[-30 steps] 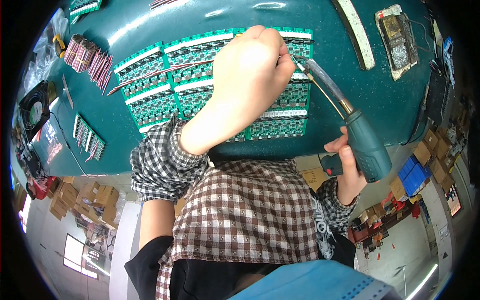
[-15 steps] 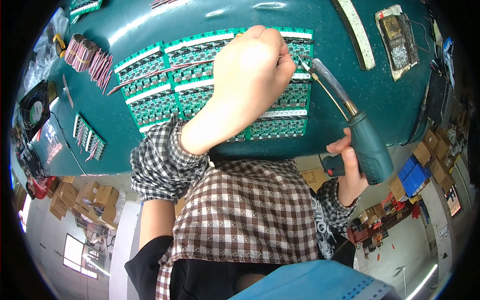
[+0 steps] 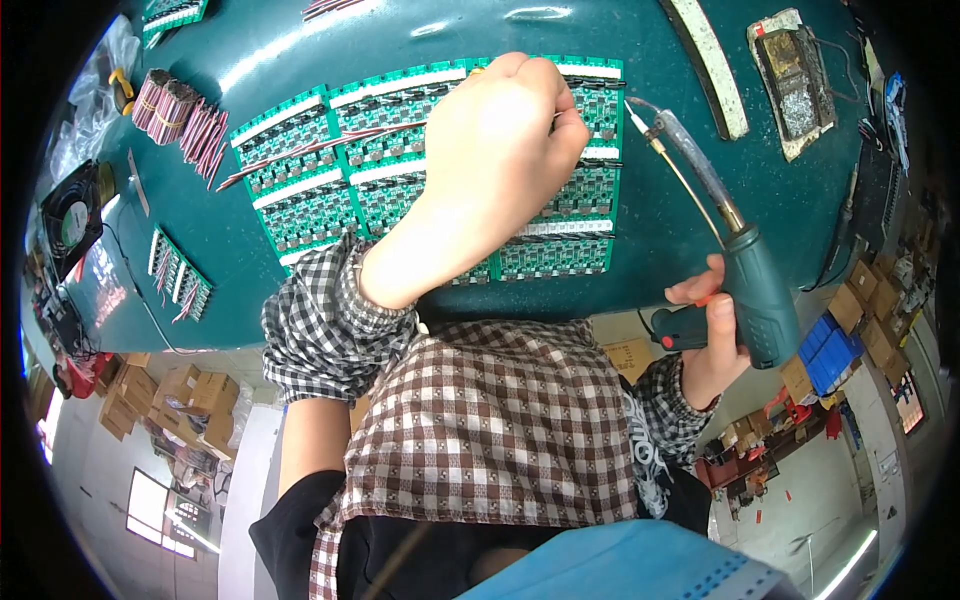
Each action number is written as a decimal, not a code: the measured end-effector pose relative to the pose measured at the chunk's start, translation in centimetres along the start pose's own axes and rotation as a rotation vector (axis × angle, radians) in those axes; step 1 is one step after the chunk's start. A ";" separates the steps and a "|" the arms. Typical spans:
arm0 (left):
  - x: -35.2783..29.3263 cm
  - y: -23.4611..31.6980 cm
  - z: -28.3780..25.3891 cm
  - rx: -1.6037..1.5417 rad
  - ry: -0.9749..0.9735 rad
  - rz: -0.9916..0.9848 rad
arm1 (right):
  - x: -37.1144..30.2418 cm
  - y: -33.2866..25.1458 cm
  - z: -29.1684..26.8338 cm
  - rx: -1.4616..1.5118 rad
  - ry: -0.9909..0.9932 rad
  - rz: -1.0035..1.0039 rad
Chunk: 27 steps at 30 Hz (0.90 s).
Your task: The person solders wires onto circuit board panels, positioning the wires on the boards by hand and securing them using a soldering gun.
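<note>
My left hand [image 3: 505,150] is closed above the green circuit boards [image 3: 300,215], its fingers pinched on thin wires [image 3: 330,147]. The wires trail out to the left across the boards. Its fingertips are mostly hidden behind the hand's back. My right hand [image 3: 712,325] is wrapped round the handle of a dark green soldering gun [image 3: 757,290]. The gun's pointed tip and the thin feed tube beside it reach up-left, ending just off the right edge of the boards. White strips and black wires run in rows along the boards.
Bundled red and white wires [image 3: 165,105] lie at the left, near a small wired board [image 3: 178,275] and a black fan [image 3: 72,225]. A blackened tray with solder residue [image 3: 795,85] and a curved pale strip [image 3: 712,65] lie at the far right.
The soldering gun in my right hand has moved to the right, its tip drawing away from my left fingers and off the boards. My left hand has stayed nearly still.
</note>
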<state>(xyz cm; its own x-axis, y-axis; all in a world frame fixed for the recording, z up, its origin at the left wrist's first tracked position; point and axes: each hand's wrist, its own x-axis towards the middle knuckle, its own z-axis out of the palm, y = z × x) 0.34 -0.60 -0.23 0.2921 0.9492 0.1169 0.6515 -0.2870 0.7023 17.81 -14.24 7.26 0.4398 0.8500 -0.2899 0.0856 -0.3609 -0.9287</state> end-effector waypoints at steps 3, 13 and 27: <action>-0.1 0.0 -0.3 0.010 -0.018 -0.022 | 0.2 0.0 0.1 0.066 0.006 -0.011; 2.1 -7.0 -9.4 0.226 0.200 -0.004 | 1.1 0.5 -0.6 0.211 0.077 -0.024; 4.1 -10.5 -8.5 0.250 0.106 0.168 | 0.2 0.1 -0.4 0.146 0.054 -0.054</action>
<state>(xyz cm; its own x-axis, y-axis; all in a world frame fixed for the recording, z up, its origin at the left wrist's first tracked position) -11.21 7.37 -1.15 0.3438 0.8903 0.2987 0.7560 -0.4511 0.4743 18.27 -14.25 7.16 0.4861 0.8432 -0.2294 -0.0189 -0.2523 -0.9675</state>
